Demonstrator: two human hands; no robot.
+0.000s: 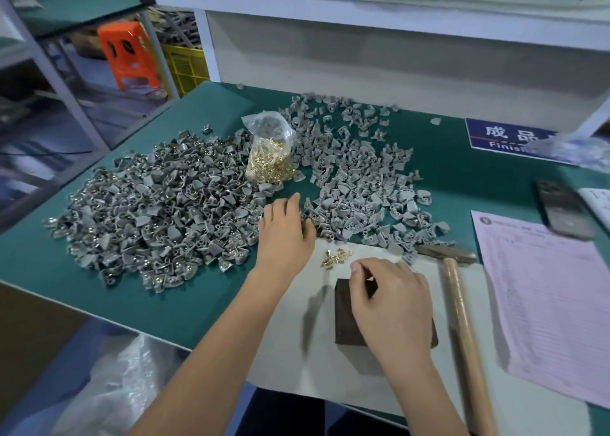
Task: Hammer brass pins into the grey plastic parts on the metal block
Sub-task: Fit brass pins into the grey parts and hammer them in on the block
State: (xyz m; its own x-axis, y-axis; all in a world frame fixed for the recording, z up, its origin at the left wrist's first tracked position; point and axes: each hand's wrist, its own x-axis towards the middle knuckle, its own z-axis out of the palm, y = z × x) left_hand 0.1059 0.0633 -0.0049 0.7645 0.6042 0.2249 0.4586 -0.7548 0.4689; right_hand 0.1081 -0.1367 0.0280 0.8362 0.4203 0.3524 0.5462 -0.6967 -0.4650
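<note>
Brass pins [335, 257] lie loose beside dark metal block [345, 316].

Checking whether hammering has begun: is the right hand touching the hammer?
Apart. The head view shows the right hand over the metal block, with bare white surface between it and the hammer lying to its right.

A green-matted tabletop [138, 307] carries a pink printed paper form [544, 303] at the right edge, with a dark, blurred phone-like object [562, 209] just beyond it. A blue sign with white lettering [501, 136] lies flat near the back, partly under crinkled clear plastic [571, 150]. Off to the left, an orange plastic stool [127, 54] stands on the floor beside a yellow slatted crate [188, 69].
</note>
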